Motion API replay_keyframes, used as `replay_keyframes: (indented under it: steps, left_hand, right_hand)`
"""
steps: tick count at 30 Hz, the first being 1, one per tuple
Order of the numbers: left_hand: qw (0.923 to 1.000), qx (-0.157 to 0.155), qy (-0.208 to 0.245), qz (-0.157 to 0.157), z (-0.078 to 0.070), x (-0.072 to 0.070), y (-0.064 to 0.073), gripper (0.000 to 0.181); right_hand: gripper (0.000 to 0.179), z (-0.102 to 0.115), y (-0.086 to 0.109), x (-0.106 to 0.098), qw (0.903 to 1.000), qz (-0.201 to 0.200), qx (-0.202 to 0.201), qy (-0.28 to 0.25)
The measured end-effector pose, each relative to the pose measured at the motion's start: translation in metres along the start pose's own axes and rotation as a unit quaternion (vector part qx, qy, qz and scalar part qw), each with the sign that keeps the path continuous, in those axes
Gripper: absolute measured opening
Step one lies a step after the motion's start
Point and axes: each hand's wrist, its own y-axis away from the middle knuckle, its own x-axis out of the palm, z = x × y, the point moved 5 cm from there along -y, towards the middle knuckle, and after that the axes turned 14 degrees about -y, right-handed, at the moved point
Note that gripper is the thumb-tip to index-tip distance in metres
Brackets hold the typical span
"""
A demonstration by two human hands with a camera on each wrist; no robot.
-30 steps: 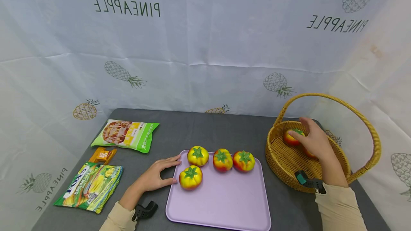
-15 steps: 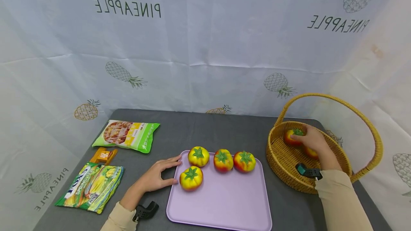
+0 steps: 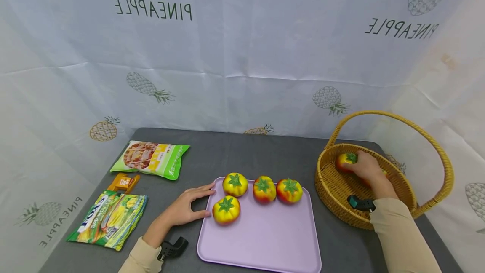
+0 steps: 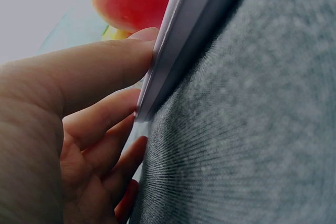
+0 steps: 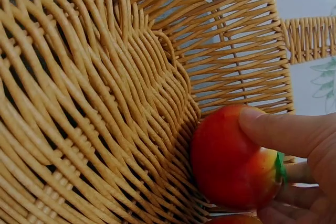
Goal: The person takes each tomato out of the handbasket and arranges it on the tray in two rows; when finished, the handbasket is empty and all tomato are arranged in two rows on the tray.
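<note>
Inside the wicker basket (image 3: pixel 329 199), my right hand (image 3: pixel 370 167) grips a red-and-yellow tomato-like fruit (image 3: pixel 344 161) with a green star-shaped cap. The right wrist view shows the thumb on the red side of this fruit (image 5: pixel 231 156) and fingers by its green cap. Part of another fruit (image 5: pixel 236 219) lies below it. My left hand (image 3: pixel 183 207) rests at the left edge of the lilac tray (image 3: pixel 265 243), thumb and fingers spread and touching the rim. Several similar fruits, one of them a yellow fruit (image 3: pixel 226 210) near that thumb, sit on the tray.
The basket's tall handle (image 3: pixel 428 138) arches over its right side. On the left of the grey table (image 3: pixel 235 151) lie a green-and-white food bag (image 3: pixel 151 159), a small orange packet (image 3: pixel 123 183) and a green-and-yellow bag (image 3: pixel 110 220). A pineapple-print curtain (image 3: pixel 242 54) hangs behind.
My right hand has lowered into the basket and closed on the fruit there; earlier it hovered over it with fingers apart. The left hand and tray stay put.
</note>
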Motion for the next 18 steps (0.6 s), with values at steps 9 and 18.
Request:
replay_keyframes:
  steps: [9, 18]
  left_hand:
    - [1.0000, 0.003, -0.002, -0.001, 0.000, 0.000, 0.000, 0.056]
    - [1.0000, 0.003, 0.002, -0.001, 0.000, 0.000, 0.000, 0.056]
  right_hand:
    - [0.081, 0.008, 0.001, -0.003, 0.9991, -0.023, -0.035, -0.006]
    - [0.089, 0.024, 0.014, -0.012, 0.9969, -0.055, -0.049, -0.025]
